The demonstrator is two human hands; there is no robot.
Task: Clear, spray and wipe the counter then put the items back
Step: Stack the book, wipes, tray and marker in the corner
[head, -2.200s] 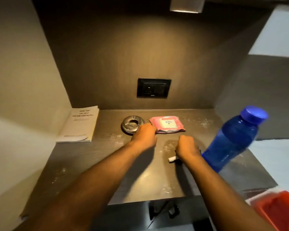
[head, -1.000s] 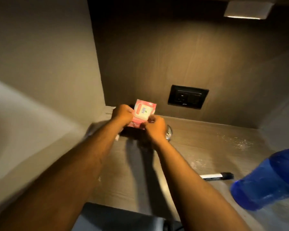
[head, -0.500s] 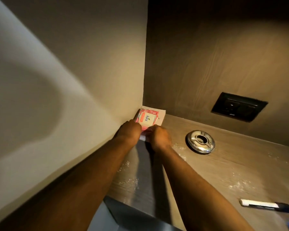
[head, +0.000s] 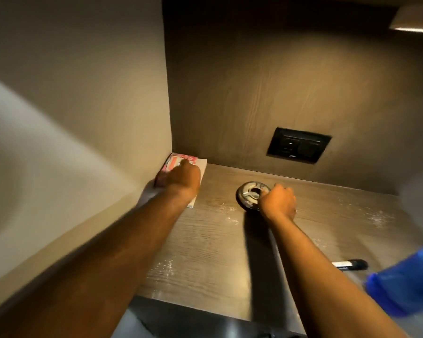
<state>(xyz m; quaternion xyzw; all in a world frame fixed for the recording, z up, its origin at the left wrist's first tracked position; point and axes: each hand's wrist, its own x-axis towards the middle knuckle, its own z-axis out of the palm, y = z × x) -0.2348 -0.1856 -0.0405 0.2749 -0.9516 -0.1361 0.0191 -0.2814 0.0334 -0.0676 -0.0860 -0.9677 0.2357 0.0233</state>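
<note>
Left hand (head: 181, 178) flat on pink wipes pack (head: 175, 162) atop book (head: 200, 172), table's (head: 205, 240) back-left corner, hiding most | right hand (head: 277, 201) pinching metal ashtray's (head: 250, 193) rim | blue bottle (head: 405, 281) blurred, cut off right

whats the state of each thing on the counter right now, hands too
wipes pack: lying on the book in the back left corner, under the left hand
book: flat, closed, mostly hidden
ashtray: upright on the counter, right hand at its rim
marker: lying flat, capped
blue bottle: blurred, at the right edge
counter: dusty with white specks
left hand: pressing on the pack
right hand: closing on the ashtray
</note>
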